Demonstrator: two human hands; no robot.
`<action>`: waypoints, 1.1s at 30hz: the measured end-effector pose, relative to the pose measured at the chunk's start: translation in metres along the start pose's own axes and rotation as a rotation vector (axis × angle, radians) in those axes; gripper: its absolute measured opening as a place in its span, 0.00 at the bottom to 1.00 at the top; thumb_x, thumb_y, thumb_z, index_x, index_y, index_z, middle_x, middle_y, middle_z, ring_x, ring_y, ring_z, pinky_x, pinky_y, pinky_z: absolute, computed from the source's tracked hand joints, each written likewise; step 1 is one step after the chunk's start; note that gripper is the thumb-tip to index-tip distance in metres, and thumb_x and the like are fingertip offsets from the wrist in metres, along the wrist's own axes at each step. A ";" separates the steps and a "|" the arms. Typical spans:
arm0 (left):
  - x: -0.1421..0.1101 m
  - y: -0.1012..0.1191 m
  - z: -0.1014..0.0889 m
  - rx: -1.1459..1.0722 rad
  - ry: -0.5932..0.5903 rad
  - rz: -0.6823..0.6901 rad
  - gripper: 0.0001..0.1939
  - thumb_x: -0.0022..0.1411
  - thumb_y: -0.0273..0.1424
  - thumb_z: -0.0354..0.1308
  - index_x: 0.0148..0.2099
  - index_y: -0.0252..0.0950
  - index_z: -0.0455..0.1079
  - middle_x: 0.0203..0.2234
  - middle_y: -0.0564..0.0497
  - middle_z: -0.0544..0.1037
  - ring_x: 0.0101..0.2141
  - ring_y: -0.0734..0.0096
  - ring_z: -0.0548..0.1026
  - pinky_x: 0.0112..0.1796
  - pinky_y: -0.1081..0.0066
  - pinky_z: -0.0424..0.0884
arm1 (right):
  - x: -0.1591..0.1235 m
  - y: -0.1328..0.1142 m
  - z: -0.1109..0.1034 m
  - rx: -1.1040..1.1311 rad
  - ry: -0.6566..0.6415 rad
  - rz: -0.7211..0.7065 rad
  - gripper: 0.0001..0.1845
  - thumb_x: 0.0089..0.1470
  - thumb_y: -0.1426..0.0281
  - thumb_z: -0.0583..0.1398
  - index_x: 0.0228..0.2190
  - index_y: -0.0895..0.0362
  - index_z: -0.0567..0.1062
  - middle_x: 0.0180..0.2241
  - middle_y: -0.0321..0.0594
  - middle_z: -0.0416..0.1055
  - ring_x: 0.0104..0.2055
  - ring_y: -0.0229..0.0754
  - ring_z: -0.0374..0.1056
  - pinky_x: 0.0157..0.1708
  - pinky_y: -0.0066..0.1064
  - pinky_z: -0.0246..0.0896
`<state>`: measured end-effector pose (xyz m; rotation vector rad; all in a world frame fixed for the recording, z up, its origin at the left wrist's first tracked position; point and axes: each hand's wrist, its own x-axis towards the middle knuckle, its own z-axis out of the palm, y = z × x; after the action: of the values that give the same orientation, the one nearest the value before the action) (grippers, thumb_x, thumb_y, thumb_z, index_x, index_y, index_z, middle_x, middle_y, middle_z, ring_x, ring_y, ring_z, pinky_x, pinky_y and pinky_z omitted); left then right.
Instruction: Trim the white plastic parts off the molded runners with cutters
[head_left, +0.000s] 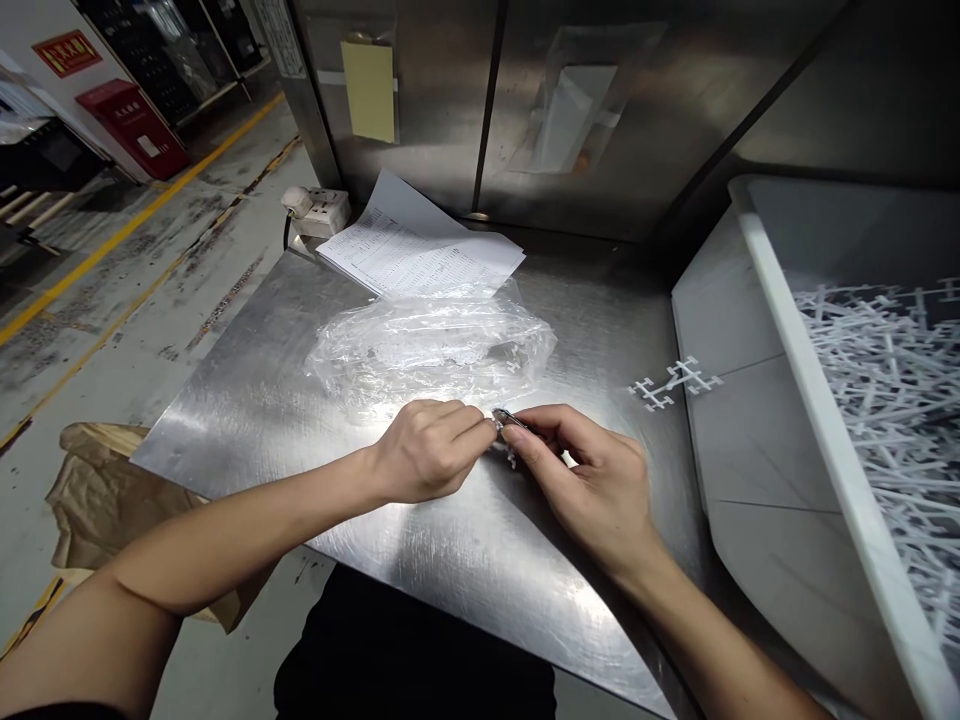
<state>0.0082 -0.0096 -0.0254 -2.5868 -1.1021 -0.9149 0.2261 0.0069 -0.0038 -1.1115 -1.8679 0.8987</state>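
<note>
The left hand pinches a small white plastic piece; just beside it, the right hand grips a dark tool, tip slanting left toward the piece.

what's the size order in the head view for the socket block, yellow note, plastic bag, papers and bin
Largest to smallest, as they look:
1. Bin, cut off by the frame
2. Plastic bag and papers: too alike to rank, the bag overlapping the papers
3. Yellow note
4. Socket block
</note>
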 end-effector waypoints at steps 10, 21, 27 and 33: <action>0.001 0.004 0.003 -0.112 -0.025 -0.094 0.11 0.77 0.24 0.54 0.41 0.35 0.75 0.30 0.50 0.83 0.30 0.69 0.81 0.30 0.69 0.75 | 0.007 -0.002 -0.002 0.129 -0.008 0.229 0.12 0.65 0.59 0.70 0.33 0.54 0.84 0.25 0.34 0.77 0.26 0.39 0.67 0.27 0.31 0.62; 0.002 -0.004 -0.007 -0.292 0.000 -0.284 0.11 0.78 0.25 0.53 0.41 0.34 0.74 0.27 0.52 0.79 0.27 0.70 0.75 0.28 0.70 0.67 | 0.014 0.004 -0.020 0.095 0.006 0.095 0.05 0.64 0.63 0.70 0.39 0.51 0.85 0.32 0.36 0.82 0.32 0.42 0.74 0.34 0.34 0.68; 0.004 -0.004 -0.007 -0.384 0.037 -0.315 0.10 0.78 0.23 0.52 0.42 0.35 0.73 0.32 0.48 0.81 0.32 0.68 0.79 0.34 0.70 0.73 | 0.017 0.005 -0.025 0.028 0.004 0.011 0.03 0.66 0.67 0.69 0.41 0.50 0.86 0.37 0.36 0.84 0.36 0.42 0.77 0.38 0.35 0.71; 0.006 -0.006 -0.007 -0.404 0.079 -0.316 0.10 0.79 0.24 0.52 0.42 0.36 0.71 0.31 0.49 0.80 0.32 0.68 0.78 0.34 0.69 0.72 | 0.017 0.001 -0.027 -0.028 -0.023 -0.034 0.02 0.67 0.68 0.69 0.39 0.51 0.85 0.33 0.35 0.81 0.33 0.41 0.74 0.35 0.34 0.67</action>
<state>0.0040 -0.0051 -0.0164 -2.6895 -1.4625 -1.4303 0.2448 0.0281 0.0119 -1.0874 -1.9175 0.8717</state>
